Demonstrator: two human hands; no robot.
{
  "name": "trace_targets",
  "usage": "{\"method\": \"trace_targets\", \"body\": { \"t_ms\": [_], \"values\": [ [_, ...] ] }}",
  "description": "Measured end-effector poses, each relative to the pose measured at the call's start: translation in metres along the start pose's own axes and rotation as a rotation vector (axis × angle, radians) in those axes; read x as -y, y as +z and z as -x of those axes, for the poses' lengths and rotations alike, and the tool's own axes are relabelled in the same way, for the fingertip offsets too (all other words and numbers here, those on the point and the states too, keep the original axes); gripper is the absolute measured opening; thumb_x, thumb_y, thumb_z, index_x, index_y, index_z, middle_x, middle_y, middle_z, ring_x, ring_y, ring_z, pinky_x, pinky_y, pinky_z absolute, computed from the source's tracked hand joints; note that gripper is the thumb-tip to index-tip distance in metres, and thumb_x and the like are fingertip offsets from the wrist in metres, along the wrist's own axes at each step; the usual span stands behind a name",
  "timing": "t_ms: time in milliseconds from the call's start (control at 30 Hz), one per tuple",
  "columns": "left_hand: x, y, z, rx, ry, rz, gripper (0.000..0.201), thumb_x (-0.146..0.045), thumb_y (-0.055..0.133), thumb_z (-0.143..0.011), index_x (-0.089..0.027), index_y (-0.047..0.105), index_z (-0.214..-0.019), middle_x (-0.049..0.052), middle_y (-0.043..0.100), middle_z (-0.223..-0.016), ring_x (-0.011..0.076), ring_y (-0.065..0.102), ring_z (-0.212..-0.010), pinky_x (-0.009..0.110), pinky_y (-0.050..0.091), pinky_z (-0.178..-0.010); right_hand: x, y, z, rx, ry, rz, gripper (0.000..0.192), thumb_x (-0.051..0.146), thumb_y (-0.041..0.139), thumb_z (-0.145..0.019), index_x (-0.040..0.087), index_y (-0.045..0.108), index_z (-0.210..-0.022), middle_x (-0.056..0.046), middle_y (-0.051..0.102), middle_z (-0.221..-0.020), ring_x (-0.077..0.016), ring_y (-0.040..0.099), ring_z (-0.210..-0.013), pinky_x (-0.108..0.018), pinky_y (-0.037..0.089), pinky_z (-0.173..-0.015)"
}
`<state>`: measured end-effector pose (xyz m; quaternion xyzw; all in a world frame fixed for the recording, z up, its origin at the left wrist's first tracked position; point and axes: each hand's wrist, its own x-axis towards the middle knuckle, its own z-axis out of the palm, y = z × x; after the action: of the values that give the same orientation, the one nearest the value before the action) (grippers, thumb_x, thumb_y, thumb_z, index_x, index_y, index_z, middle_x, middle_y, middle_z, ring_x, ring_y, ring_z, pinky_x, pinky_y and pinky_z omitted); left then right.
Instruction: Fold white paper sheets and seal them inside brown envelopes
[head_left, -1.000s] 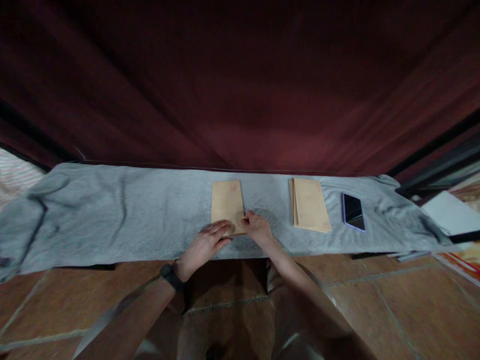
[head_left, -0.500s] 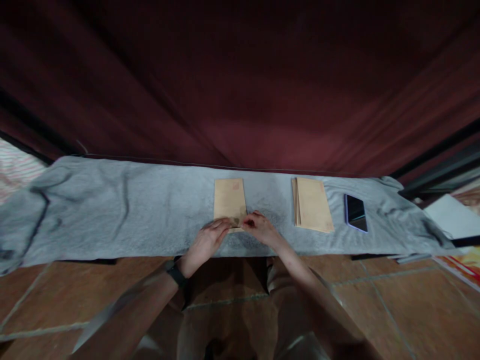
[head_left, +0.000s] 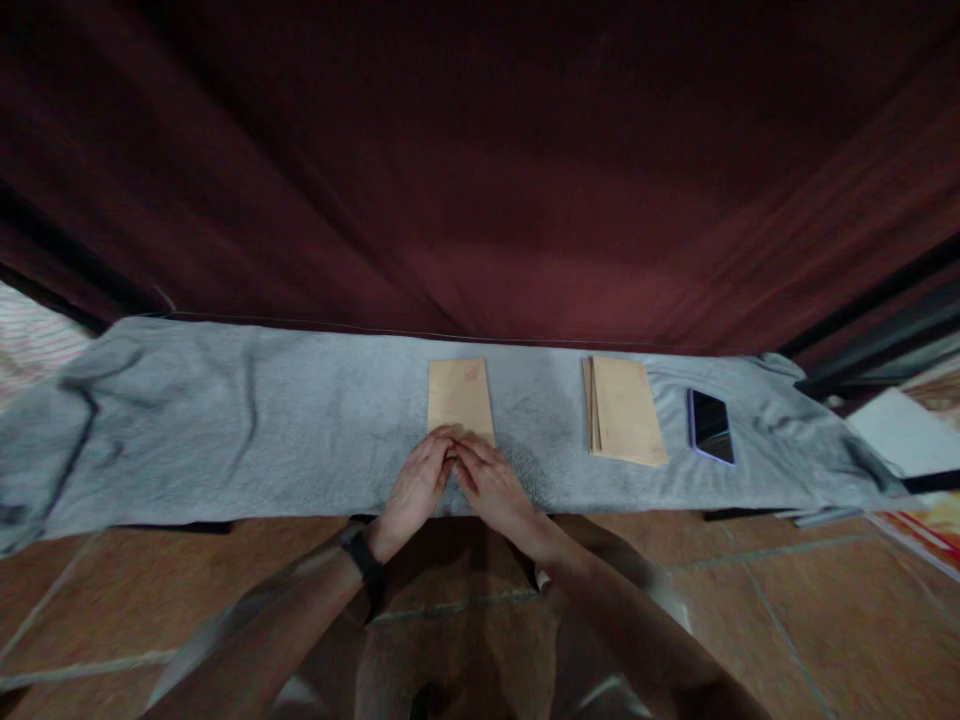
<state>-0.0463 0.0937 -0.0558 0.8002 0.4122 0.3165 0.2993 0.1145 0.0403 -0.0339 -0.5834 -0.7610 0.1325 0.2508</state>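
A tan envelope (head_left: 460, 398) lies on a grey towel (head_left: 247, 430) in front of me. My left hand (head_left: 415, 489) and my right hand (head_left: 490, 487) rest side by side on the envelope's near end, fingertips touching and pressing down on it. The near edge of the envelope is hidden under my fingers. A black band sits on my left wrist.
A stack of tan envelopes (head_left: 626, 410) lies to the right on the towel, with a dark phone (head_left: 709, 426) beyond it. A dark red curtain (head_left: 480, 170) hangs behind. White paper (head_left: 904, 432) sits at the far right. Brown tiled floor (head_left: 750, 620) is below.
Both hands have come together from the envelope's near corners to the middle of its near end, and now lie flat over it.
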Motion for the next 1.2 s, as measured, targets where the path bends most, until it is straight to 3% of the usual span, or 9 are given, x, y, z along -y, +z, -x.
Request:
{"method": "trace_targets", "body": {
  "t_ms": [133, 200, 300, 633, 900, 1067, 1200],
  "values": [
    [0.009, 0.002, 0.007, 0.041, 0.094, -0.441, 0.060, -0.013, 0.039, -0.091, -0.012, 0.040, -0.151, 0.017, 0.042, -0.159, 0.0263, 0.034, -0.150, 0.050, 0.033, -0.121, 0.012, 0.023, 0.018, -0.005, -0.079, 0.117, 0.052, 0.035, 0.039, -0.106, 0.007, 0.044, -0.149, -0.016, 0.049, -0.154, -0.0247, 0.042, -0.144, -0.044, 0.031, -0.124],
    [0.013, 0.003, 0.010, 0.068, 0.108, -0.587, 0.061, -0.017, 0.035, -0.095, -0.008, 0.033, -0.155, 0.019, 0.038, -0.161, 0.0265, 0.029, -0.152, 0.049, 0.031, -0.122, 0.008, 0.029, 0.024, 0.002, -0.092, 0.167, 0.057, 0.040, 0.038, -0.107, 0.007, 0.040, -0.153, -0.014, 0.042, -0.159, -0.0243, 0.036, -0.149, -0.043, 0.028, -0.126],
    [0.015, 0.003, 0.010, 0.083, 0.072, -0.686, 0.059, -0.024, 0.029, -0.099, -0.004, 0.034, -0.155, 0.020, 0.036, -0.161, 0.0280, 0.029, -0.152, 0.049, 0.030, -0.122, -0.003, 0.030, 0.029, 0.010, -0.102, 0.218, 0.063, 0.048, 0.039, -0.106, 0.010, 0.035, -0.156, -0.012, 0.037, -0.162, -0.0235, 0.031, -0.152, -0.042, 0.027, -0.126],
    [0.009, -0.004, 0.012, 0.071, -0.036, -0.740, 0.059, -0.031, 0.026, -0.102, -0.006, 0.039, -0.154, 0.014, 0.037, -0.161, 0.0268, 0.030, -0.152, 0.048, 0.025, -0.125, -0.023, 0.020, 0.036, 0.002, -0.079, 0.328, 0.064, 0.047, 0.038, -0.106, 0.011, 0.029, -0.159, -0.011, 0.031, -0.164, -0.0220, 0.028, -0.153, -0.041, 0.026, -0.126],
    [0.016, -0.014, 0.010, 0.035, 0.016, -0.683, 0.058, -0.029, 0.026, -0.102, -0.006, 0.039, -0.154, 0.017, 0.036, -0.161, 0.0284, 0.028, -0.153, 0.051, 0.026, -0.124, -0.028, 0.020, 0.038, -0.022, -0.054, 0.351, 0.067, 0.046, 0.040, -0.105, 0.009, 0.027, -0.159, -0.013, 0.030, -0.164, -0.0238, 0.029, -0.153, -0.043, 0.027, -0.126],
    [0.005, -0.003, -0.022, 0.094, 0.182, -0.610, 0.060, -0.037, 0.025, -0.105, -0.012, 0.029, -0.158, 0.013, 0.031, -0.165, 0.0236, 0.020, -0.156, 0.047, 0.026, -0.124, -0.028, 0.023, 0.036, -0.015, -0.057, 0.339, 0.069, 0.050, 0.039, -0.104, 0.007, 0.032, -0.157, -0.014, 0.031, -0.163, -0.0261, 0.031, -0.152, -0.044, 0.027, -0.125],
    [0.000, 0.017, -0.067, 0.204, 0.142, -0.651, 0.061, -0.038, 0.021, -0.105, -0.010, 0.031, -0.157, 0.013, 0.031, -0.165, 0.0240, 0.020, -0.155, 0.045, 0.022, -0.125, -0.028, 0.024, 0.036, -0.033, -0.033, 0.315, 0.068, 0.051, 0.040, -0.104, 0.007, 0.036, -0.155, -0.015, 0.036, -0.161, -0.0260, 0.033, -0.151, -0.044, 0.027, -0.125]
  ]
}}
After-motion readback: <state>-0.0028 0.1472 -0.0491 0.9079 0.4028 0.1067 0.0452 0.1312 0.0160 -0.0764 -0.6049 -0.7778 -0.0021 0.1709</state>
